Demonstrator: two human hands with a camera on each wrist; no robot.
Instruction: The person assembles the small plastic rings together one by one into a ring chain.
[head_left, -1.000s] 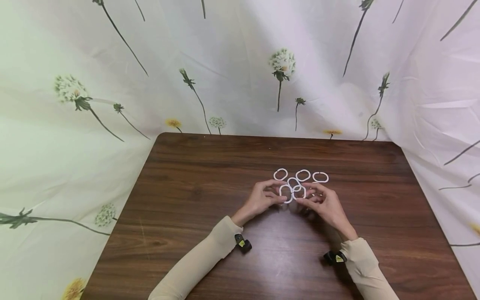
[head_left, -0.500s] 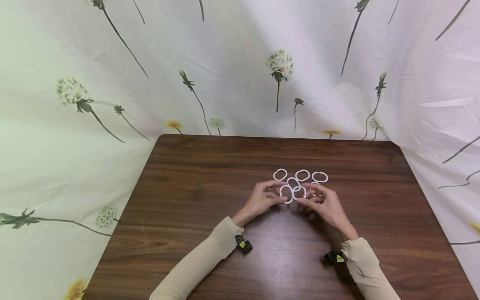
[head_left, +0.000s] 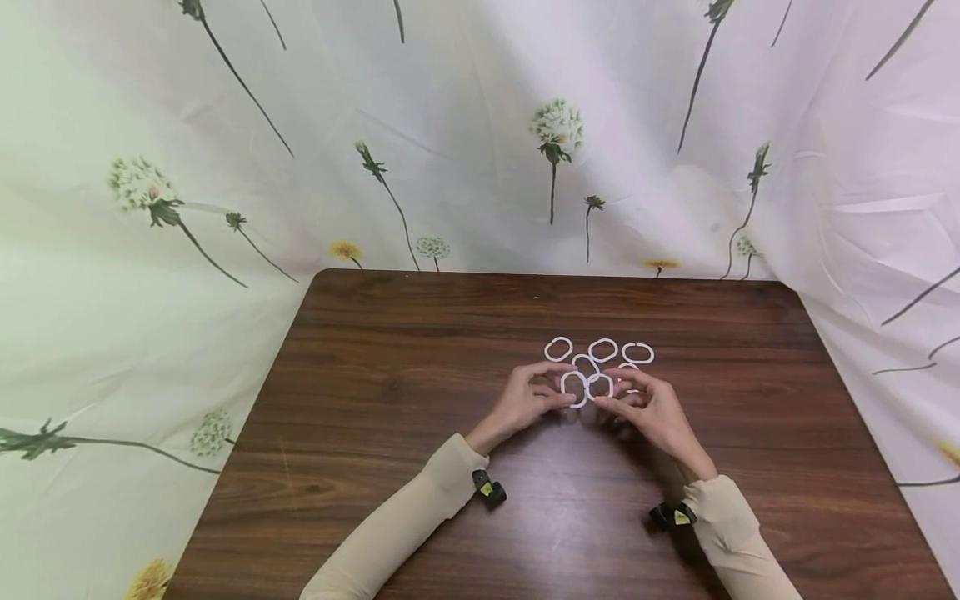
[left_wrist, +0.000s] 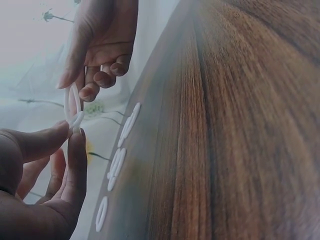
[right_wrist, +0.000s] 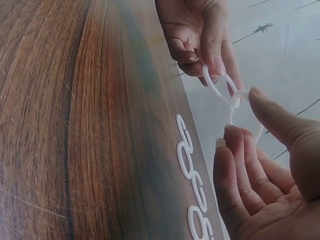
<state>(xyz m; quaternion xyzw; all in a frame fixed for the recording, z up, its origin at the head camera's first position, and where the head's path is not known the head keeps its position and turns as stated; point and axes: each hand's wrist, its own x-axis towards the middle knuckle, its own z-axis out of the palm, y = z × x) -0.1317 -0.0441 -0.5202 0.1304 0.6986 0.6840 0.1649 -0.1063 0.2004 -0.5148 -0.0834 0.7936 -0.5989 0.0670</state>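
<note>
My left hand (head_left: pixel 527 396) pinches a white oval plastic ring (head_left: pixel 562 387) between thumb and fingertips. Facing it, my right hand (head_left: pixel 654 408) pinches a second white ring (head_left: pixel 612 388) the same way. Both wrist views show the two rings raised above the tabletop, meeting and crossing at their inner edges; the crossing point (right_wrist: pixel 236 100) lies between the hands. Just behind them in the head view is a third white ring (head_left: pixel 583 357), overlapped by the held pair. Another ring (head_left: pixel 628 364) is partly hidden behind my right fingers.
Farther back on the brown wooden table (head_left: pixel 420 333) lie three more loose rings: a left one (head_left: pixel 547 350), a middle one (head_left: pixel 603 339) and a right one (head_left: pixel 637 363). A white curtain (head_left: pixel 465 150) printed with dandelions hangs behind the table and along its sides.
The head view has shifted slightly. Both hands keep their pinch on the rings and stay in almost the same place.
</note>
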